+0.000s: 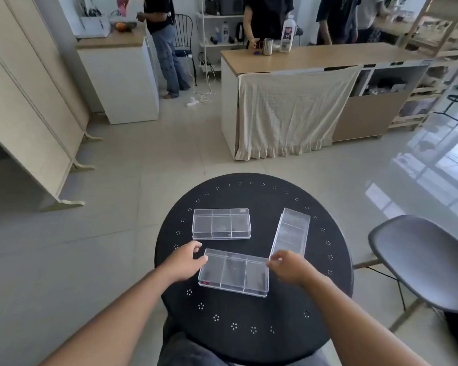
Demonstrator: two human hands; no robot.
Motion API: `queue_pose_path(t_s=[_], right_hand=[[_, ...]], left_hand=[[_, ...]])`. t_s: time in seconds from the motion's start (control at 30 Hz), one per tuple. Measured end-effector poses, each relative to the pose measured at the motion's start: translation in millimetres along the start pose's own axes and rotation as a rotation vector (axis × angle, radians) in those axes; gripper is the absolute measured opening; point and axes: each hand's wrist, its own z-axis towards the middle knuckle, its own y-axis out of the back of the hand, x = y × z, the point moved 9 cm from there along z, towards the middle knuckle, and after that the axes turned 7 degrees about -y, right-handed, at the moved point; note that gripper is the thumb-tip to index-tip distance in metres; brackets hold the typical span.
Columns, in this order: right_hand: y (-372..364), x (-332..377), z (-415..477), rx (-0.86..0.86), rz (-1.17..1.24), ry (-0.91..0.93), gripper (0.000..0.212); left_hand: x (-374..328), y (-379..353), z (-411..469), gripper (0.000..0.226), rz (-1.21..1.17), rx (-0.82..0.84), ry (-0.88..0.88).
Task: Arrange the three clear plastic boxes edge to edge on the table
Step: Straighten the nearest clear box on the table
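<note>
Three clear plastic boxes with three compartments each lie on a round black table (249, 326). The near box (234, 272) lies crosswise in front of me. My left hand (187, 261) grips its left end, and my right hand (288, 266) holds its right end with the fingers curled at the far right corner. The far left box (220, 223) lies apart, behind the near one, with a gap between them. The right box (291, 235) lies lengthwise and slightly tilted, its near end next to my right fingers and the near box's right corner.
A grey chair (423, 260) stands close to the table on the right. Beyond the table are tiled floor, a counter (315, 56) with a hanging cloth, white cabinets on the left, and several people standing at the back.
</note>
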Motion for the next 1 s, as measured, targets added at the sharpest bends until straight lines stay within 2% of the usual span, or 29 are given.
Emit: queue_pose_path(t_s=[0.07, 0.17, 0.27, 0.4, 0.5, 0.6, 0.67, 0.77, 0.87, 1.0], right_hand=[[-8.1, -2.9, 1.0, 0.001, -0.049, 0.008, 0.032], [-27.3, -12.5, 2.8, 0.06, -0.098, -0.027, 0.045], [-38.9, -12.8, 5.0, 0.067, -0.096, -0.033, 0.041], [-51.6, -3.4, 7.9, 0.05, -0.018, 0.021, 0.024], [-54.0, 3.5, 8.8, 0.033, 0.028, 0.068, 0.024], [-56.2, 5.1, 6.7, 0.05, 0.108, 0.076, 0.045], [-58.3, 3.1, 5.2, 0.07, 0.142, 0.086, 0.06], [-62.4, -0.4, 4.0, 0.085, 0.166, 0.094, 0.084], [-66.0, -4.4, 5.6, 0.088, 0.167, 0.073, 0.1], [-74.0, -9.9, 8.4, 0.138, 0.226, 0.042, 0.12]], left_hand=[[8.2, -9.0, 0.0, 0.066, -0.02, 0.017, 0.041], [20.7, -30.4, -2.8, 0.061, -0.063, 0.07, 0.077], [24.0, -44.4, -4.1, 0.054, -0.129, 0.092, 0.069], [30.2, -49.6, -6.5, 0.079, -0.169, 0.065, 0.047], [35.4, -56.6, -7.1, 0.097, -0.162, 0.048, 0.021], [41.0, -61.8, -4.3, 0.109, -0.091, 0.003, 0.027], [43.3, -63.0, -1.5, 0.108, -0.051, -0.022, 0.043], [43.5, -63.8, 0.7, 0.105, -0.011, -0.058, 0.052], [44.3, -65.2, 1.5, 0.1, -0.042, -0.075, 0.054], [42.0, -61.9, -1.4, 0.08, -0.168, -0.105, 0.051]])
